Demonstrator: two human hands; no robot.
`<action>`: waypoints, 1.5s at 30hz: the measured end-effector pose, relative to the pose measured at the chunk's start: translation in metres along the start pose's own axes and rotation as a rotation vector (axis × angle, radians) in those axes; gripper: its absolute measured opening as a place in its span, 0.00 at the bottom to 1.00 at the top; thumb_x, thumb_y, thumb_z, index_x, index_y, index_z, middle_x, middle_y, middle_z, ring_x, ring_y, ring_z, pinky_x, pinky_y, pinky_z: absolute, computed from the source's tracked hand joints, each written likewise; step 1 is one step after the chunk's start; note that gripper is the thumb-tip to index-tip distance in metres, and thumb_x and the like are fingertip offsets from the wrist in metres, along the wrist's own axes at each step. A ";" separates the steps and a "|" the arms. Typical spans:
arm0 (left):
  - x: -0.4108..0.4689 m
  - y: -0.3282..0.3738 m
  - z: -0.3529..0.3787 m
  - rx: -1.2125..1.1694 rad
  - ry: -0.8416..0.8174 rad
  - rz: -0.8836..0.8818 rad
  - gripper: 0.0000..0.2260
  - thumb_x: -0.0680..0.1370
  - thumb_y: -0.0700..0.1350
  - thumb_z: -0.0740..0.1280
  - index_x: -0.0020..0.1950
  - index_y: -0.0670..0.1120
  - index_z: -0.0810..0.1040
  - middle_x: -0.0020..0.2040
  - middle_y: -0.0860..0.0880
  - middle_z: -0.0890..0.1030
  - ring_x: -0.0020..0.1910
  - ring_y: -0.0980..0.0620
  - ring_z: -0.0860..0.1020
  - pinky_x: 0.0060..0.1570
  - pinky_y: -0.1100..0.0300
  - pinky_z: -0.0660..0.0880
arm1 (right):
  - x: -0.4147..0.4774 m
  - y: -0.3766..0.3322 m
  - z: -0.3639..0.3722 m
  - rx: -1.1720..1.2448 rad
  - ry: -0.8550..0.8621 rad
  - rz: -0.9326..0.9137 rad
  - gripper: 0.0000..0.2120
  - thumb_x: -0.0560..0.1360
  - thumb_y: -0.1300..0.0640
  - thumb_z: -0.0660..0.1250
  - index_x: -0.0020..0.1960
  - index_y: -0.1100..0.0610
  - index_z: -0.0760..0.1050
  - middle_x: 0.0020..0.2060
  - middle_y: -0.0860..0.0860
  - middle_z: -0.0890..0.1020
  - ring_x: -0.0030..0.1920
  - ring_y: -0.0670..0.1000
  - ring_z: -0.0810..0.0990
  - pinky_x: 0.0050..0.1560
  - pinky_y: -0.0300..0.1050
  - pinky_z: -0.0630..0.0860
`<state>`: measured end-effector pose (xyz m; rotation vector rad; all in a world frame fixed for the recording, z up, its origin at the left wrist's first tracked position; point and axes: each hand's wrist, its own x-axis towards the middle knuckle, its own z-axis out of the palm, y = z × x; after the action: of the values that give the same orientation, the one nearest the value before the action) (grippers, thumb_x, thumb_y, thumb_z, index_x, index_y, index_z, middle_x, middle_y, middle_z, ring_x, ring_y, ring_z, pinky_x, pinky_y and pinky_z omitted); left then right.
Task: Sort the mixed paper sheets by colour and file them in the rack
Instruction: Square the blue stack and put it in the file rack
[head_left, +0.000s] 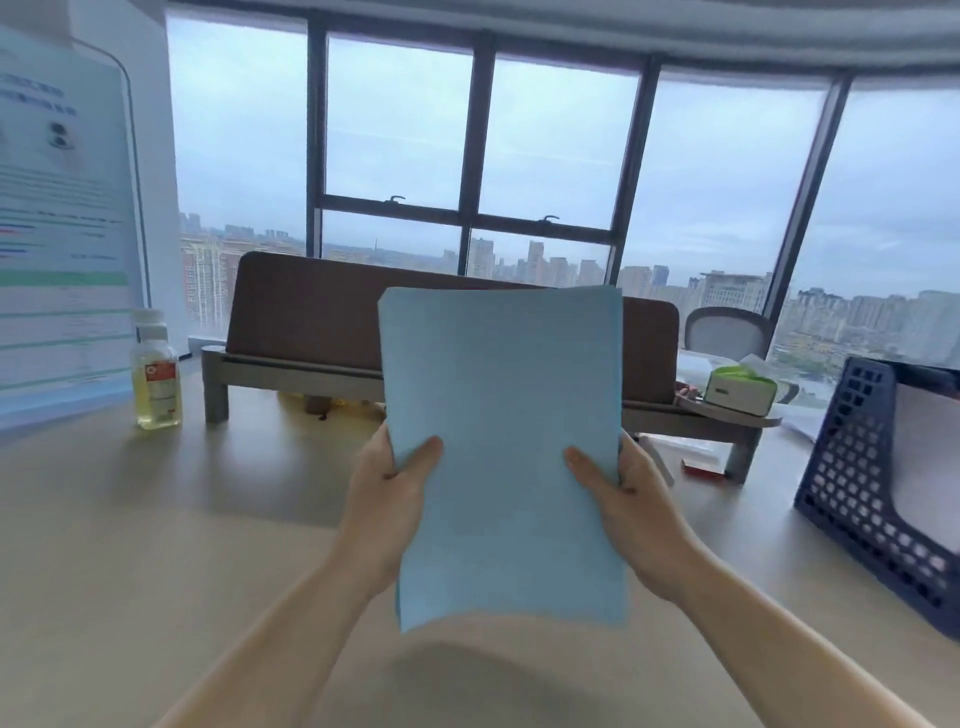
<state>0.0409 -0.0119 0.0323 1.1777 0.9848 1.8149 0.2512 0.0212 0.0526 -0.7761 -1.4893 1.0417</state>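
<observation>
Above the desk (156, 519), at the centre of the view, a stack of blue sheets (504, 441) is held upright and clear of the surface. The desk is the largest item; a brown divider panel (311, 306) stands at its far edge. The dark blue perforated rack (852, 478) sits at the right, well apart from the sheets, with pale paper already in one compartment. A bottle of yellow liquid (156, 374) stands at the far left, and a green-topped tissue pack (740, 389) lies near the divider.

Grip state: the left hand (389, 499) is clamped on the left edge of the sheets, thumb in front and the other digits hidden behind. The right hand (628, 504) is clamped on the right edge in the same way.

Assessment: the blue group appears collected and ready for filing.

Risks:
- The lower corners hang free and curl. If they catch the rack wall during insertion, the sheets may buckle or fan out.
- Releasing one hand early may let the stack slip out of alignment.
- Entering the occupied compartment would mix colours.
</observation>
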 end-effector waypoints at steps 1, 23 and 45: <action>0.001 0.004 0.005 0.076 -0.004 0.048 0.12 0.82 0.37 0.63 0.59 0.50 0.81 0.53 0.49 0.87 0.51 0.46 0.86 0.52 0.44 0.81 | -0.004 0.005 0.000 0.025 0.042 -0.017 0.10 0.81 0.65 0.63 0.60 0.56 0.75 0.49 0.46 0.87 0.47 0.48 0.86 0.46 0.44 0.83; -0.012 0.004 0.035 0.104 -0.088 0.060 0.11 0.81 0.40 0.67 0.63 0.46 0.73 0.55 0.53 0.85 0.54 0.52 0.84 0.45 0.60 0.80 | -0.017 0.001 -0.030 0.051 0.267 -0.159 0.08 0.80 0.57 0.68 0.58 0.54 0.72 0.50 0.49 0.85 0.51 0.50 0.85 0.52 0.52 0.82; 0.039 0.102 0.040 1.113 -0.260 0.649 0.20 0.76 0.50 0.73 0.66 0.65 0.78 0.75 0.58 0.66 0.72 0.59 0.67 0.72 0.56 0.66 | -0.020 0.008 -0.040 0.022 0.186 -0.114 0.12 0.77 0.59 0.71 0.58 0.55 0.73 0.51 0.49 0.86 0.50 0.50 0.86 0.50 0.51 0.83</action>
<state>0.0492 -0.0130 0.1479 2.5649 1.6476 1.4160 0.2938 0.0140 0.0374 -0.7428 -1.3455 0.8745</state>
